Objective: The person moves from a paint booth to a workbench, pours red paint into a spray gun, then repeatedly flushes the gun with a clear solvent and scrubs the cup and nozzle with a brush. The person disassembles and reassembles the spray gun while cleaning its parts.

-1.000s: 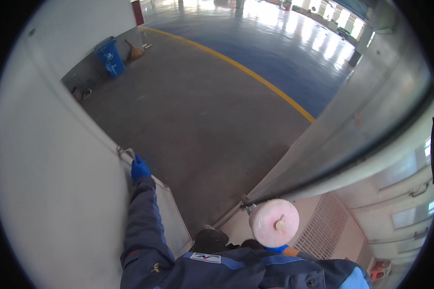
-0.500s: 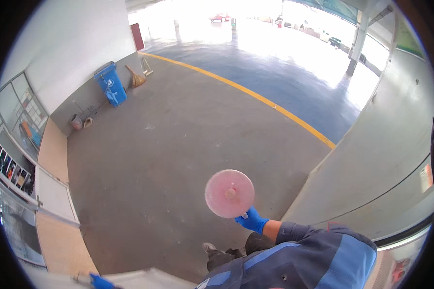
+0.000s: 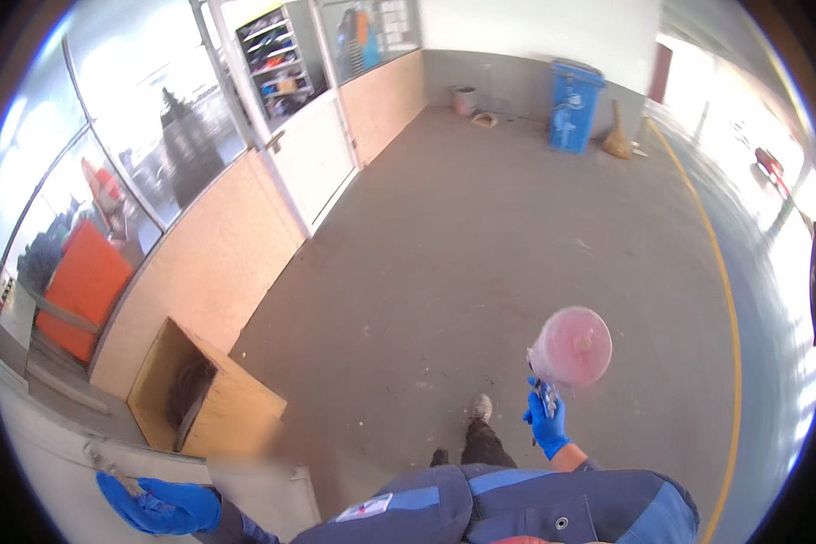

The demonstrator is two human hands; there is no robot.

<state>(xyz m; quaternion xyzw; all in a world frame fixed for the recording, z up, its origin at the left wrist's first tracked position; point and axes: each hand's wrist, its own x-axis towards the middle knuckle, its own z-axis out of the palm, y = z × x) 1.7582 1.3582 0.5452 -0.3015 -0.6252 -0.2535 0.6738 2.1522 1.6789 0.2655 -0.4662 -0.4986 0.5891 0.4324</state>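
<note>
My right hand (image 3: 546, 420), in a blue glove, is closed around the handle of a tool that carries a round pink pad (image 3: 572, 345), held up in front of me over the concrete floor. My left hand (image 3: 159, 504), also in a blue glove, grips a metal handle (image 3: 102, 456) on a white door panel (image 3: 54, 480) at the lower left. My blue work jacket fills the bottom edge, and one shoe (image 3: 480, 407) shows below the pad.
An open wooden box (image 3: 207, 394) stands by the plywood-clad wall at left. A white door (image 3: 315, 159) and glass windows run along that wall. A blue wheeled bin (image 3: 572, 105) and a broom stand at the far wall. A yellow line (image 3: 725, 308) crosses the floor on the right.
The view has swung left, bringing the windowed wall and wooden box into sight. My right hand still holds the pink pad tool, and my left hand stays on the door handle.
</note>
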